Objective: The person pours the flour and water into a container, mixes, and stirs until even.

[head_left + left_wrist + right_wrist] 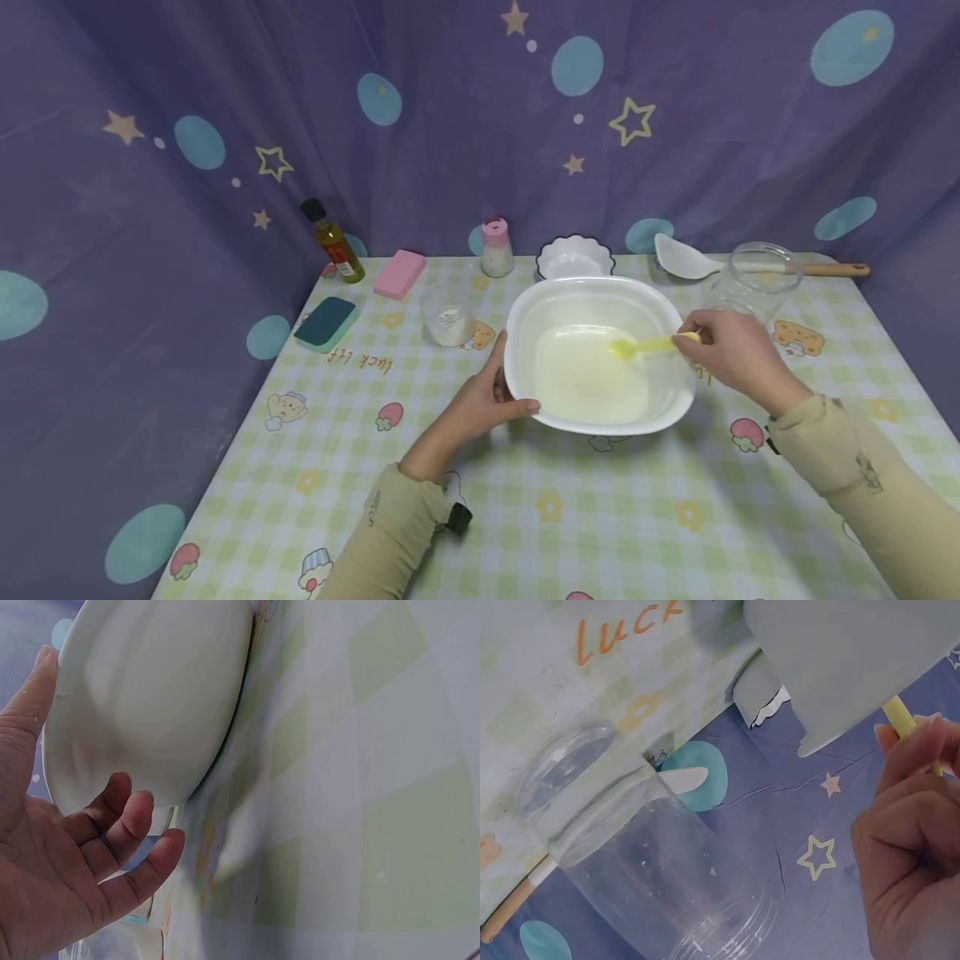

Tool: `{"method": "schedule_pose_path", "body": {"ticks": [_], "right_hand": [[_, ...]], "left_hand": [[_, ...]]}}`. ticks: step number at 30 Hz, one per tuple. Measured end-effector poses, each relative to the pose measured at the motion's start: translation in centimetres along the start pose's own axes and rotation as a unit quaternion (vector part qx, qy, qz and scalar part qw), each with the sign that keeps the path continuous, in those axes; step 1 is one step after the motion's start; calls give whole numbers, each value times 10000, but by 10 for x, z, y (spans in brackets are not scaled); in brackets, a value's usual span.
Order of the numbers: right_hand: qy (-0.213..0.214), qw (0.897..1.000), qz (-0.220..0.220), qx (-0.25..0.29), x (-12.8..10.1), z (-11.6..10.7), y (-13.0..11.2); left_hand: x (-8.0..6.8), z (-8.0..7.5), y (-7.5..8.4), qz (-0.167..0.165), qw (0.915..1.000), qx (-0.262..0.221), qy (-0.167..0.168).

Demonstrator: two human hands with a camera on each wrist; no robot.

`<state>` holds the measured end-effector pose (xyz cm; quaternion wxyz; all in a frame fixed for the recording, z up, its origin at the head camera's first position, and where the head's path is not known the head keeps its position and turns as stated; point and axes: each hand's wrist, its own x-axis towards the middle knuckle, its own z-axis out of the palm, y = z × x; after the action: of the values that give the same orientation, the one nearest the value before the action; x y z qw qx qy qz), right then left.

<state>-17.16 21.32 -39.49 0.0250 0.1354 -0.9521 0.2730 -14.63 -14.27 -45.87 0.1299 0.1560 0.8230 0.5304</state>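
Observation:
A large white bowl with pale milky liquid stands mid-table on the checked cloth. My left hand holds its left rim, thumb at the edge and fingers along the side. In the left wrist view the thumb lies on the bowl's rim and the fingers curl under it. My right hand pinches the handle of a yellow spoon, whose tip sits inside the bowl over the liquid. The right wrist view shows the spoon handle between my fingers, beside the bowl's underside.
Behind the bowl stand a small scalloped white bowl, a pink-lidded shaker and a glass cup. An oil bottle, a pink sponge and a green sponge lie back left. A clear jar and a white wooden-handled paddle are back right.

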Motion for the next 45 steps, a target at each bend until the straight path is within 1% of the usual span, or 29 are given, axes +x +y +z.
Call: {"method": "schedule_pose_path", "body": {"ticks": [4, 7, 10, 13, 16, 20, 23, 25, 30, 32, 37, 43, 45], "right_hand": [[509, 9982, -297, -75, -8, 2, 1], [824, 9956, -431, -97, -12, 2, 1], [1073, 9929, -510, -97, -16, 1, 0], [1213, 9913, -515, -6, -20, 1, 0], [1218, 9916, -355, 242, -25, 0, 1], [1047, 9914, 164, 768, -28, -4, 4], [856, 9879, 580, 1160, -30, -6, 7], [768, 9850, 770, 1340, -32, -8, 10], [653, 9789, 931, 1699, -39, -13, 18], [634, 9740, 973, 1945, -42, -13, 21], [741, 9607, 1085, 2447, -48, -13, 28], [858, 9502, 1184, 2753, -52, -14, 29], [914, 9486, 1226, 2770, -53, -16, 29]], "left_hand": [[0, 0, 1, 6, 10000, -30, 4], [0, 1, 2, 24, 10000, -44, 16], [0, 0, 2, 32, 10000, -51, 6], [0, 0, 1, 14, 10000, -54, -1], [0, 0, 1, -2, 9999, -100, -10], [0, 0, 0, 58, 9999, -150, -28], [0, 0, 0, 108, 9998, -151, -29], [0, 0, 0, 118, 9998, -143, -24], [1, 0, -1, 104, 9998, -152, -26], [1, 0, -2, 110, 9998, -132, -23], [0, 0, -1, 132, 9998, -112, 0], [0, 1, -1, 41, 10000, -57, 58], [1, 1, -2, 30, 10000, -50, 71]]}}
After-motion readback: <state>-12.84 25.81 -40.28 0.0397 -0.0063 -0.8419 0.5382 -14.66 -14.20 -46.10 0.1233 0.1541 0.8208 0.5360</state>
